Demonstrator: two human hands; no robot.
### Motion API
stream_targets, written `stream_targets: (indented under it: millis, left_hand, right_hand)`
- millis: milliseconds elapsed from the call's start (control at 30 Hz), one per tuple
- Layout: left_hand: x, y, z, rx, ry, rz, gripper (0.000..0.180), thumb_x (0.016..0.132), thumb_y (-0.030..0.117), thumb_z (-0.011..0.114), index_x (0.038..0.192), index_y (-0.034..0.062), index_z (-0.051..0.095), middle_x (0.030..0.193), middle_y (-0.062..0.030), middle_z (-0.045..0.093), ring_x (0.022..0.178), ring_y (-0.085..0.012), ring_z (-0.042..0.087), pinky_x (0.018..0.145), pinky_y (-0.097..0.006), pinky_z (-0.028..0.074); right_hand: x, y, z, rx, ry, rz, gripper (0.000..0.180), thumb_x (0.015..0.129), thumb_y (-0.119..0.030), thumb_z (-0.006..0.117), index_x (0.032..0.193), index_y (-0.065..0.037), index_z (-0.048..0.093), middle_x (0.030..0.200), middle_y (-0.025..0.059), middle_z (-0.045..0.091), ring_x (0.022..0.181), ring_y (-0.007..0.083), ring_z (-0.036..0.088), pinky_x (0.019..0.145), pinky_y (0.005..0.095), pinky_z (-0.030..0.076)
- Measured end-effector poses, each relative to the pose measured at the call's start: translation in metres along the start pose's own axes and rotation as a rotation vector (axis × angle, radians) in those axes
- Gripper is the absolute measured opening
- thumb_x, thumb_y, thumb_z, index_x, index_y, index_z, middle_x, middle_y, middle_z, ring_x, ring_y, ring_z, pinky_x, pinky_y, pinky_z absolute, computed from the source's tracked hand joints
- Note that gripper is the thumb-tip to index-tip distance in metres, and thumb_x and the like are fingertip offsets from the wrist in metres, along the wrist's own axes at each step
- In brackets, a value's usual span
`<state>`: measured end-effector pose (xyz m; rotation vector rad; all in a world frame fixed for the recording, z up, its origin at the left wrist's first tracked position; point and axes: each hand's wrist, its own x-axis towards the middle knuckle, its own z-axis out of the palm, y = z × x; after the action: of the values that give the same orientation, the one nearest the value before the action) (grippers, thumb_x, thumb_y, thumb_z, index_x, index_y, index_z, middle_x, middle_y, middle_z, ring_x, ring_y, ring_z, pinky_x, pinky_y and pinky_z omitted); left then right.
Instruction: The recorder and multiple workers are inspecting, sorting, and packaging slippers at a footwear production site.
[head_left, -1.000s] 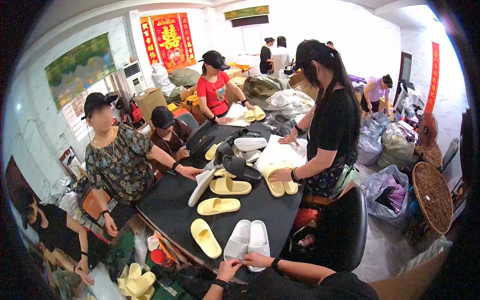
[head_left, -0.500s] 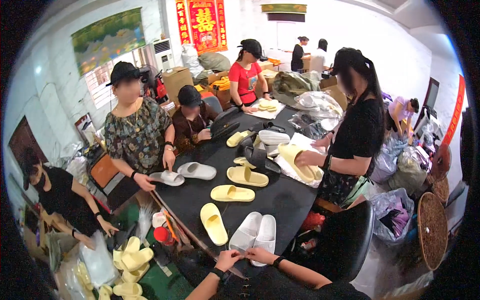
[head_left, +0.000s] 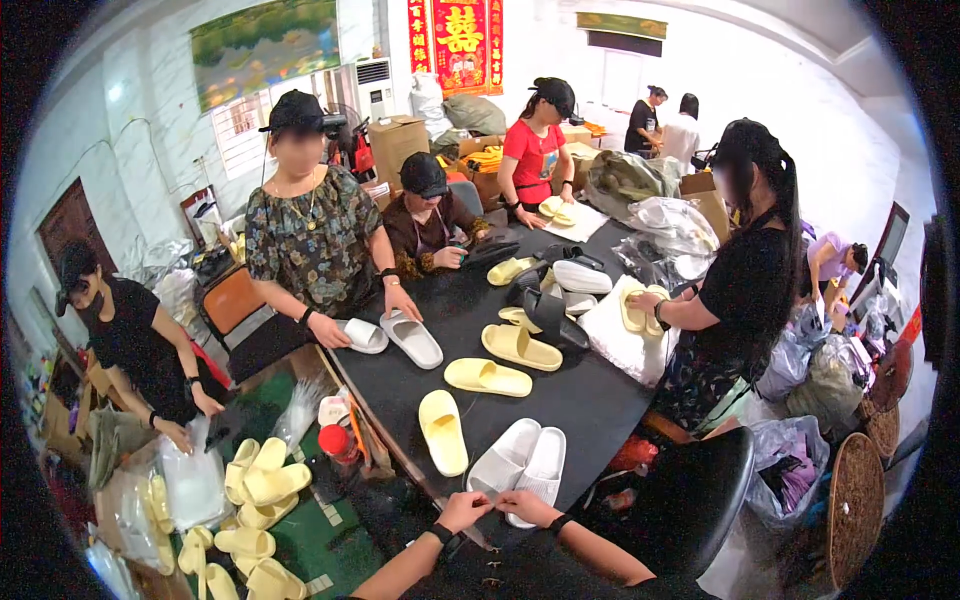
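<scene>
My left hand and my right hand meet at the near edge of the black table, fingertips pinched close together. Whatever they pinch is too small to make out. Just beyond them lies a pair of white slippers, the left slipper and the ribbed right slipper, side by side. My right hand overlaps the near end of the right slipper. To the left of the pair lies a yellow slipper. Farther up the table are another yellow slipper and a third yellow slipper.
Across the table, a person in a floral top handles white slippers. At right, a person in black holds yellow slippers over a white sheet. A black chair stands at my right. A red-lidded jar and piled yellow slippers are left.
The view has shifted, so the scene sits farther right. My hands stay pinched together. The floral-topped person has turned one white slipper; the person at right has moved the yellow slippers on the sheet.
</scene>
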<state>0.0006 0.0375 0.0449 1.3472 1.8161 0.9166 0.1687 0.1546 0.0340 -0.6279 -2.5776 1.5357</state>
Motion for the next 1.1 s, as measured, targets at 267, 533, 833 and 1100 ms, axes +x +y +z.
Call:
stream_targets:
  millis: [267, 533, 833, 1100]
  left_hand:
    - [-0.003, 0.016, -0.005, -0.01, 0.014, 0.016, 0.024, 0.079, 0.022, 0.069, 0.092, 0.0026, 0.067, 0.078, -0.0118, 0.067, 0.07, -0.0199, 0.066, 0.065, -0.031, 0.05]
    - [-0.002, 0.005, -0.003, -0.012, -0.038, 0.083, 0.02, 0.078, 0.018, 0.069, 0.095, 0.0061, 0.068, 0.081, -0.0094, 0.069, 0.07, -0.0183, 0.066, 0.066, -0.03, 0.051]
    - [-0.002, 0.009, -0.003, -0.011, 0.007, 0.079, 0.019, 0.077, 0.019, 0.07, 0.091, 0.0061, 0.07, 0.077, -0.0118, 0.068, 0.067, -0.0185, 0.066, 0.064, -0.03, 0.051]
    - [-0.001, 0.021, -0.007, 0.065, -0.016, 0.05, 0.022, 0.077, 0.021, 0.07, 0.091, 0.0036, 0.069, 0.079, -0.0136, 0.068, 0.072, -0.0211, 0.067, 0.066, -0.03, 0.051]
  right_hand:
    - [-0.004, -0.005, -0.002, -0.036, 0.04, 0.007, 0.019, 0.087, -0.021, 0.058, 0.097, -0.005, 0.062, 0.085, 0.0143, 0.065, 0.077, 0.0288, 0.063, 0.07, 0.0365, 0.048]
    - [-0.003, -0.01, -0.001, -0.046, 0.016, 0.059, 0.019, 0.088, -0.022, 0.056, 0.096, -0.006, 0.061, 0.083, 0.0128, 0.064, 0.079, 0.0263, 0.062, 0.07, 0.0371, 0.046]
    - [-0.005, -0.008, -0.002, -0.031, 0.059, -0.023, 0.019, 0.087, -0.022, 0.056, 0.097, -0.007, 0.062, 0.086, 0.0125, 0.066, 0.081, 0.0293, 0.063, 0.072, 0.0384, 0.047]
    - [-0.004, -0.005, -0.006, -0.044, 0.045, -0.007, 0.023, 0.087, -0.025, 0.056, 0.097, -0.004, 0.062, 0.087, 0.0154, 0.065, 0.08, 0.0308, 0.063, 0.071, 0.0391, 0.049]
